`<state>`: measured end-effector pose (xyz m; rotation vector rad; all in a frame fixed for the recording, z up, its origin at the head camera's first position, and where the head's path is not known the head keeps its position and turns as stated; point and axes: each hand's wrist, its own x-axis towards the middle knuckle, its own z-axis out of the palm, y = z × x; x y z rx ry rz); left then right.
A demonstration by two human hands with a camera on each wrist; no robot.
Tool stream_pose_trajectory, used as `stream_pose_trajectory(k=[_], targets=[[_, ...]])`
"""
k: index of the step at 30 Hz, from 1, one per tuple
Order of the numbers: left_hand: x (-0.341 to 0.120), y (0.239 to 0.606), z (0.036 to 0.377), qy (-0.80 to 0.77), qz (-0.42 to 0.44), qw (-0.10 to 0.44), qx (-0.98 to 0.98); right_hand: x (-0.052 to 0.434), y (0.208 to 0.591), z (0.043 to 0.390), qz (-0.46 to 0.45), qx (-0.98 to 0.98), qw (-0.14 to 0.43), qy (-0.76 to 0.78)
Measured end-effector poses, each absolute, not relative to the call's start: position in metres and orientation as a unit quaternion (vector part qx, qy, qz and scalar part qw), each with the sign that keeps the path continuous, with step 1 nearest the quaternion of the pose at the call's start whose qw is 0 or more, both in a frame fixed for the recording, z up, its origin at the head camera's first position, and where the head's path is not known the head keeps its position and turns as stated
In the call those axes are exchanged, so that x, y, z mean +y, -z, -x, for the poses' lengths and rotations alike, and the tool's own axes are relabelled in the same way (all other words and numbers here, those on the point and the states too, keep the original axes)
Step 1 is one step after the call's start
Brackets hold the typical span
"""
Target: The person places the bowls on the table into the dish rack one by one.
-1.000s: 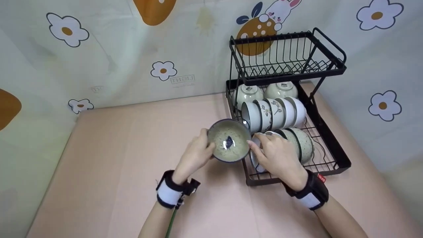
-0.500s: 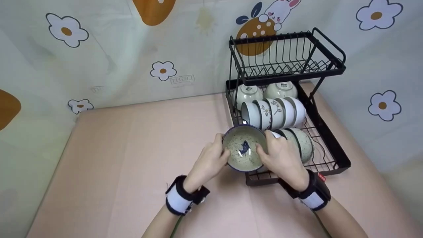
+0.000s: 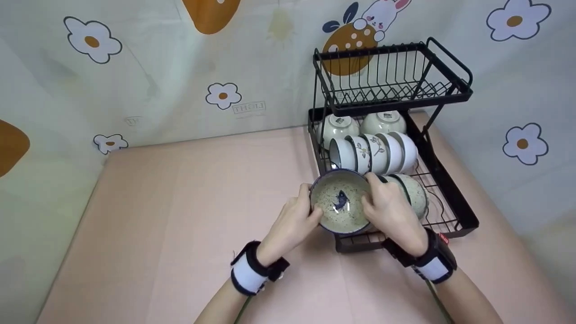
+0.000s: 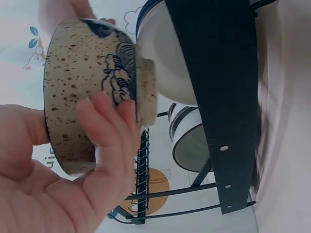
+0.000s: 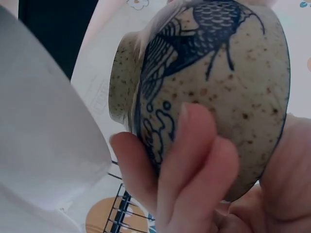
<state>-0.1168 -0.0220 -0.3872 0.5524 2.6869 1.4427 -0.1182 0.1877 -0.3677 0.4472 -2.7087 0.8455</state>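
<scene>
A speckled beige bowl (image 3: 340, 207) with a blue fish inside is held on edge at the front left corner of the black dish rack (image 3: 452, 198). My left hand (image 3: 298, 220) grips its left rim, fingers curled on the outside (image 4: 104, 131). My right hand (image 3: 386, 208) grips the right rim, fingers wrapped round the painted outside (image 5: 194, 160). The same bowl (image 4: 92, 92) (image 5: 209, 92) fills both wrist views, close to a white bowl (image 4: 163, 63) in the rack.
The rack's lower tier holds a row of white bowls (image 3: 373, 153), two upturned bowls (image 3: 360, 123) behind, and speckled bowls (image 3: 411, 193) at the front. The upper tier (image 3: 391, 76) holds nothing. Pink tabletop (image 3: 180, 211) spreads to the left; flowered walls close in.
Both hands carried the speckled bowl rightward, from beside the rack onto its front left corner. The right hand left the bowl in the rack and took the speckled bowl's right rim.
</scene>
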Motion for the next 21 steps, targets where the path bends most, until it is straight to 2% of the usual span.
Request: stream_pose_trajectory(k=[3,9,12,18,21], targets=[[-0.018,0.390,0.118,-0.466,-0.188,0.015,0.865,0.191,0.364,0.119,-0.155,-0.932,0.148,-0.293],[-0.011,0.396,0.119,-0.461,-0.209,-0.003,0.862,0.201,0.357,0.121,-0.155,-0.917,0.236,-0.280],[-0.006,0.400,0.121,-0.456,-0.205,0.013,0.866,0.210,0.354,0.124,-0.147,-0.902,0.278,-0.294],[0.002,0.416,0.124,-0.424,-0.193,0.069,0.882,0.231,0.346,0.131,-0.116,-0.860,0.401,-0.293],[0.006,0.423,0.124,-0.401,-0.186,0.097,0.892,0.241,0.341,0.133,-0.089,-0.848,0.428,-0.299]])
